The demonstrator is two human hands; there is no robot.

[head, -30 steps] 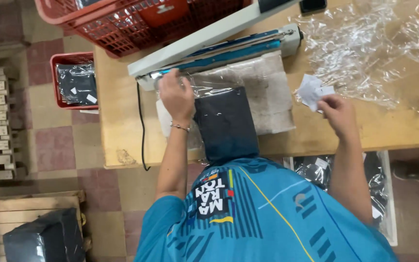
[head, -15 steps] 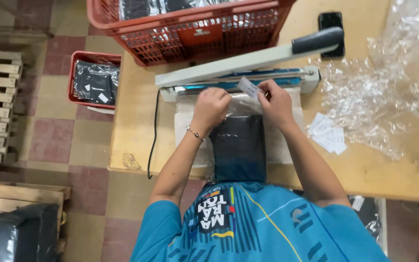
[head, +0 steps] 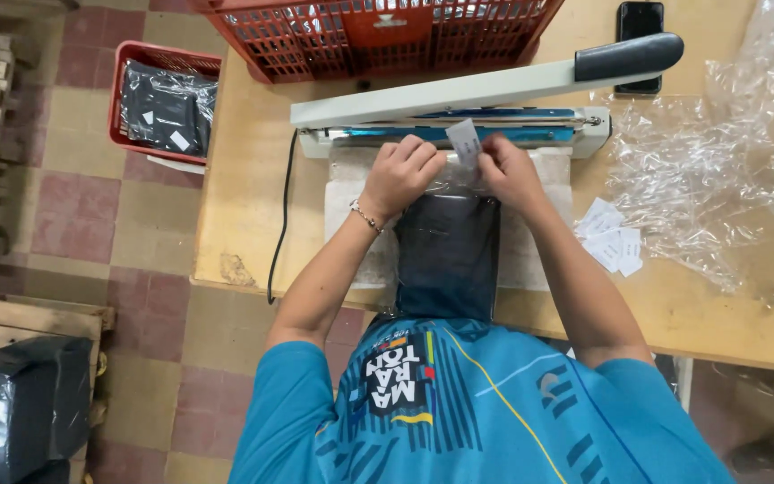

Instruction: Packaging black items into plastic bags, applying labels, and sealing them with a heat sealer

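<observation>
A dark folded garment in a clear plastic bag (head: 447, 255) lies on the wooden table (head: 244, 215) in front of me, its open end toward a white heat sealer (head: 494, 112) with a raised arm and black handle. My left hand (head: 402, 175) grips the bag's open end at the left. My right hand (head: 505, 170) holds a small white paper slip (head: 465, 142) at the bag's mouth, just below the sealer's blue bar.
A red plastic crate (head: 378, 31) stands behind the sealer. A black phone (head: 640, 36) lies at the back right. Loose clear bags (head: 727, 170) pile at the right, with several white slips (head: 611, 237) beside them. A red basket of packed garments (head: 167, 103) sits on the tiled floor left.
My right hand left the pile of slips at the right and came to the bag's mouth with one slip. My left hand stayed on the bag's open end.
</observation>
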